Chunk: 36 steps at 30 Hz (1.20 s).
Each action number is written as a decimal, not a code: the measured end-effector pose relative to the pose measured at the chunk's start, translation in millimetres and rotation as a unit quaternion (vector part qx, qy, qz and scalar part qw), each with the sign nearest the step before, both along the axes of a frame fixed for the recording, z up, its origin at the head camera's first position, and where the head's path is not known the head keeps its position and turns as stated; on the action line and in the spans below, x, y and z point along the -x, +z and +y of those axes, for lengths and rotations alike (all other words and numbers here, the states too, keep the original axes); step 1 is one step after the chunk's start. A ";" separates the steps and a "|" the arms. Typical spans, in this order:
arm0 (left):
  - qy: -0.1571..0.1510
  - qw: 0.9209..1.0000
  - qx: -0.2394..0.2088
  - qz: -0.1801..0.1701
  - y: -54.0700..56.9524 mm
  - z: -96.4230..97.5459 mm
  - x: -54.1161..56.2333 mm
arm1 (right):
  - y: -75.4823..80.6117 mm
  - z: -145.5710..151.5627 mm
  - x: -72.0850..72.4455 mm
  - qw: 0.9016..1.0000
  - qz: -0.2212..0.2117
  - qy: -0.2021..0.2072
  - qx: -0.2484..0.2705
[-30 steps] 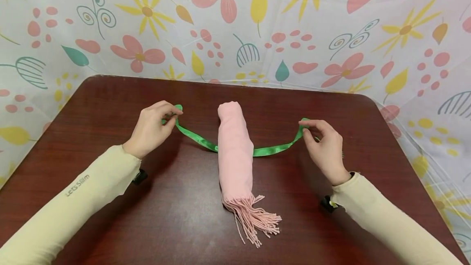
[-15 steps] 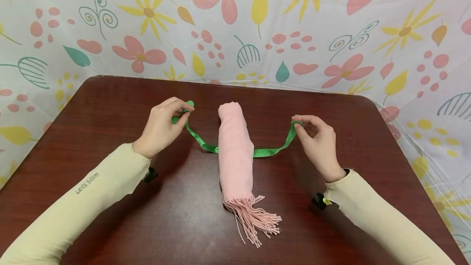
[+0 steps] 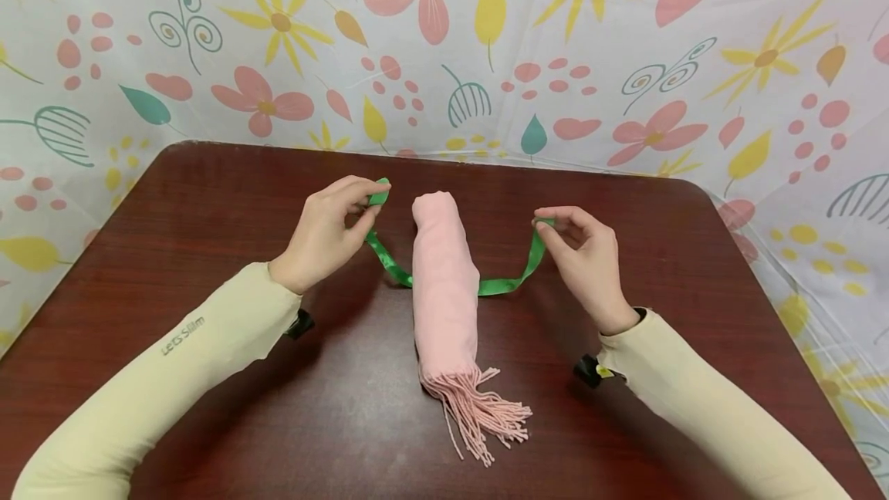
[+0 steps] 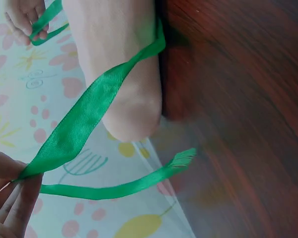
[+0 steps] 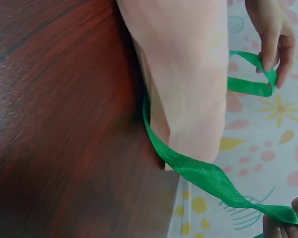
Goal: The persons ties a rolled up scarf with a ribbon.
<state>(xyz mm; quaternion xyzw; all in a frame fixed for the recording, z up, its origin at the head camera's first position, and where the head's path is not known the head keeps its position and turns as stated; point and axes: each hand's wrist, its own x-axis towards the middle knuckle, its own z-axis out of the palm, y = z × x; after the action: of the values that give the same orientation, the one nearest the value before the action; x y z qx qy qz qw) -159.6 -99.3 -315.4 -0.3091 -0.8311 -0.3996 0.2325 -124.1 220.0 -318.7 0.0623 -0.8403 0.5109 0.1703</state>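
A rolled pink scarf point(image 3: 446, 292) lies lengthwise on the table, its fringe point(image 3: 486, 415) toward the near side. A green ribbon point(image 3: 501, 285) passes beneath the roll and comes up on both sides. To the left of the scarf, my left hand point(image 3: 329, 234) pinches one part of the ribbon between thumb and fingers, raised above the table. My right hand point(image 3: 583, 261) pinches the other side in the same way. In the left wrist view a frayed ribbon end point(image 4: 184, 158) hangs loose past the left fingers. What lies under the scarf is hidden.
The dark brown wooden table point(image 3: 208, 191) has rounded far corners. Behind it hangs a white cloth point(image 3: 444, 60) printed with flowers and leaves. Dark wrist cameras point(image 3: 590, 370) sit under both sleeves.
Both hands have moved inward toward the scarf, the left one also slightly up and away. The ribbon now rises more steeply on each side. The scarf stays put.
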 end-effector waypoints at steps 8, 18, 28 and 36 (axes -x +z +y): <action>-0.024 0.999 -0.015 0.027 7.3 12.8 1.7 | 5.5 -11.5 3.1 0.999 0.007 0.028 0.035; -0.055 0.997 -0.027 0.037 16.5 26.7 -0.2 | 11.5 -24.1 6.8 0.998 0.005 0.052 0.028; -0.083 0.995 -0.049 0.030 18.9 38.1 -0.2 | 14.7 -41.6 8.9 0.992 -0.025 0.100 0.070; -0.123 0.991 -0.044 0.027 20.7 47.0 -2.4 | 17.5 -56.3 10.3 0.988 -0.052 0.139 0.054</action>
<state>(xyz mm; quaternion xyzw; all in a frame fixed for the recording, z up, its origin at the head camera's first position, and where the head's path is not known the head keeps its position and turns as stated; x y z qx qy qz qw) -157.2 -52.3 -294.7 -0.4088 -0.7619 -0.4529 0.2174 -134.4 163.7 -301.2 0.1424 -0.8022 0.5770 0.0575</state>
